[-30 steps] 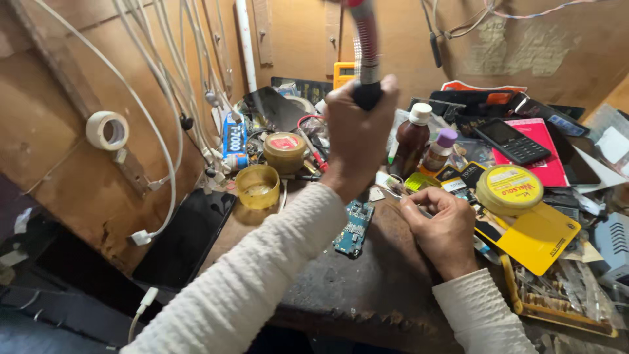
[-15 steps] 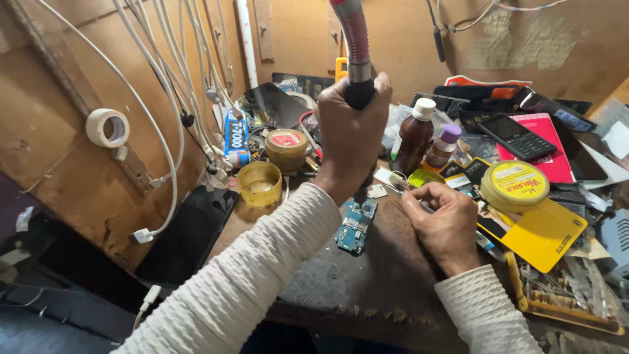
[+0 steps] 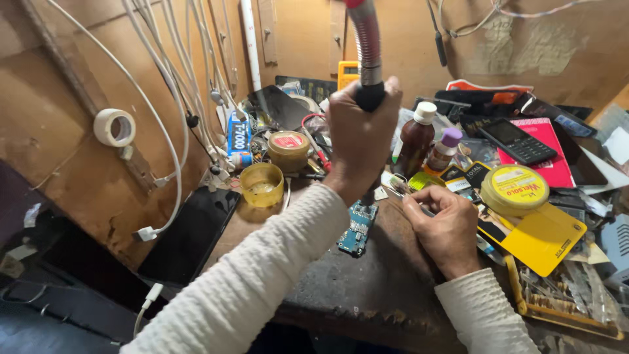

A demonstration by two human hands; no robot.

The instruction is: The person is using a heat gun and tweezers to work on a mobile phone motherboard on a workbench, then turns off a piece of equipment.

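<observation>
Blue circuit board (image 3: 358, 228) lies flat mid-bench, just under the left hand (image 3: 359, 134), which is fisted tight around a hot-air wand handle (image 3: 369, 95). Right hand (image 3: 444, 226) beside the board is curled on tweezers (image 3: 401, 191). My read: hold the nozzle square over the board and brace the tweezers wrist on the bench.

A flexible ribbed metal hose (image 3: 365, 39) with a dark handle end (image 3: 370, 96) stood nearly upright, rising toward twelve o'clock out of the picture; the left hand (image 3: 357, 141) was closed around the handle. A thin metal tool, possibly tweezers (image 3: 400, 191), was pinched in the right hand (image 3: 445, 226). A small blue-green circuit board (image 3: 358, 228) lay flat on the dark surface (image 3: 386, 275), at nine o'clock from that hand.
</observation>
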